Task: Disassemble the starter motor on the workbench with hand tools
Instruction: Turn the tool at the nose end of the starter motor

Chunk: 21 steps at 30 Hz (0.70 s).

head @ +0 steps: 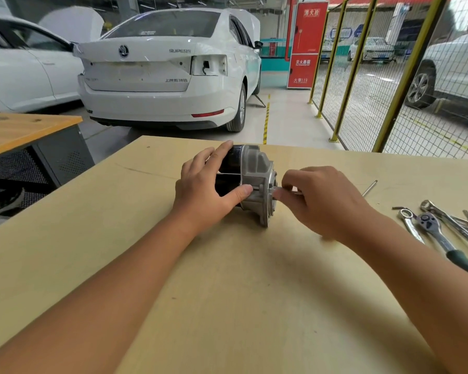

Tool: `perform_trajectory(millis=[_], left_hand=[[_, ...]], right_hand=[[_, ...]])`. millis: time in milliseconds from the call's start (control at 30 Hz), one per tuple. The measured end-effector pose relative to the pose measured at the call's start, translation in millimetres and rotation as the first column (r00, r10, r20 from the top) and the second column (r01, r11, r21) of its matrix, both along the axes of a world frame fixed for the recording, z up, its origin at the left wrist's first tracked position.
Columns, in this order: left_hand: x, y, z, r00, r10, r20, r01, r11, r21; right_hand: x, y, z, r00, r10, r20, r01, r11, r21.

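Observation:
The starter motor [254,179] lies on its side on the wooden workbench [227,292], black body to the left, grey aluminium end housing to the right. My left hand [206,190] grips the black body, thumb on the near side and fingers over the top. My right hand [316,201] pinches a thin metal bolt [277,190] at the flange of the housing. The bolt's far end is hidden under my fingers.
Hand tools lie at the bench's right edge: a ratchet wrench [441,236], a combination spanner [411,224], pliers [443,214] and a long loose bolt [370,188]. A second bench [25,128] stands at the left, white cars and a yellow mesh fence [362,85] beyond.

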<state>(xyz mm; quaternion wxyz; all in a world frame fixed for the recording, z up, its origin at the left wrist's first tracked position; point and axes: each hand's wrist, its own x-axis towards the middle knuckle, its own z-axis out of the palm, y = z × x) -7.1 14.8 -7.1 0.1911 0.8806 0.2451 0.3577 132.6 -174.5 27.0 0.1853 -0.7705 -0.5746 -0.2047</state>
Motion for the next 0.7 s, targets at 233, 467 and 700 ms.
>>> perform_trajectory(millis=[233,467,700], left_hand=[[-0.6,-0.4,0.0,1.000,-0.012,-0.003,0.012,1.000,-0.013],[-1.1,-1.1,1.2,1.000,-0.015,-0.014,0.014,1.000,-0.015],[-1.3,-1.7,1.7,1.000,-0.016,-0.017,0.015,1.000,-0.025]], right_hand=[[4.2,1.0,-0.4,0.999,-0.031,0.044,0.034,0.997,-0.070],[0.0,-1.7,2.9,0.963,-0.148,0.226,0.161,0.986,-0.037],[0.1,-0.6,3.4,0.997,-0.066,0.038,0.068,0.996,-0.062]])
